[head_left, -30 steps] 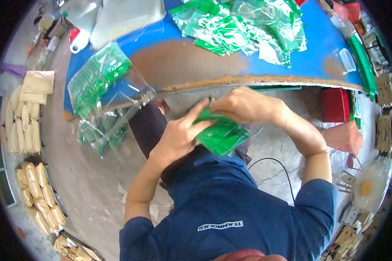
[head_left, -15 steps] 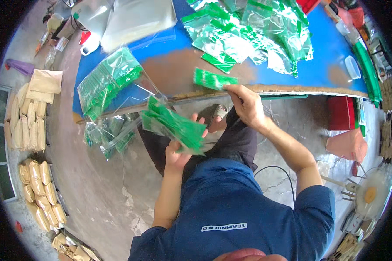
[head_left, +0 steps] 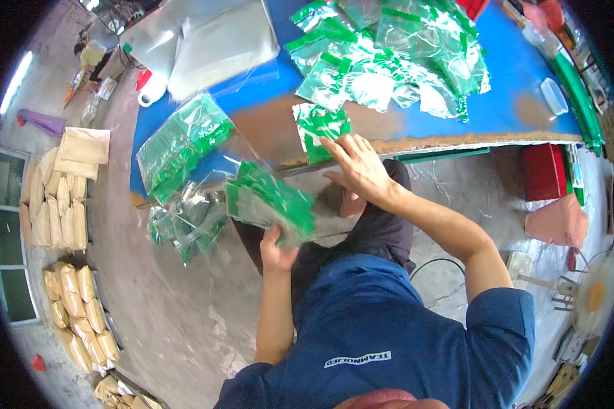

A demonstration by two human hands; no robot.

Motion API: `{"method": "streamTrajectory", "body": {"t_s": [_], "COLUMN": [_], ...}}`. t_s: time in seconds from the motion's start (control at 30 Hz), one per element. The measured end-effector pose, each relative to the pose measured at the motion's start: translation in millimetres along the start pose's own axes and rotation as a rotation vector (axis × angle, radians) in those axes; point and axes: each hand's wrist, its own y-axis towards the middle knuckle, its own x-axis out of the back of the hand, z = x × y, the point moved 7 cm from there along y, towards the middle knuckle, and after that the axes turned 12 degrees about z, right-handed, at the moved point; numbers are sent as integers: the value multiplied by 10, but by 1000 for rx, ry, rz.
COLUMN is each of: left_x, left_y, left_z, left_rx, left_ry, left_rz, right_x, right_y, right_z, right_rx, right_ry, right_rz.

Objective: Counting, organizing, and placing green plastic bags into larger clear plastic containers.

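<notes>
While the left hand [head_left: 278, 251] grips a thick stack of green and clear bags [head_left: 271, 202] from below, fingers closed tight on it, the right hand [head_left: 359, 165] lies flat and open on one small green bag [head_left: 322, 127] at the near edge of the blue worktop [head_left: 518, 82]. That hand holds nothing; its fingertips just press the bag down.

The stack sits out past the worktop edge, over the person's lap, and it tips a little. It looks full, so I think some bags could slip out and drop to the floor if the grip goes loose. The single bag is near the edge too, and a quick pull could slide it off.

The left arm is bent, hand up. The right arm reaches forward, wrist bent, fingers spread. More green bags [head_left: 402, 48] lie piled further back.
</notes>
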Motion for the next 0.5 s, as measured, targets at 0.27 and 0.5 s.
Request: {"method": "streamTrajectory", "body": {"t_s": [0.27,0.5], "left_x": [-704,-310], "left_y": [326,292], "left_z": [72,61], "left_rx": [14,2], "left_ry": [-218,-16], "left_rz": [123,-121], "right_x": [-63,279], "right_y": [-32,531], "right_z": [199,-144], "right_rx": [-504,-43], "right_ry": [1473,153], "right_rz": [-47,-197]}}
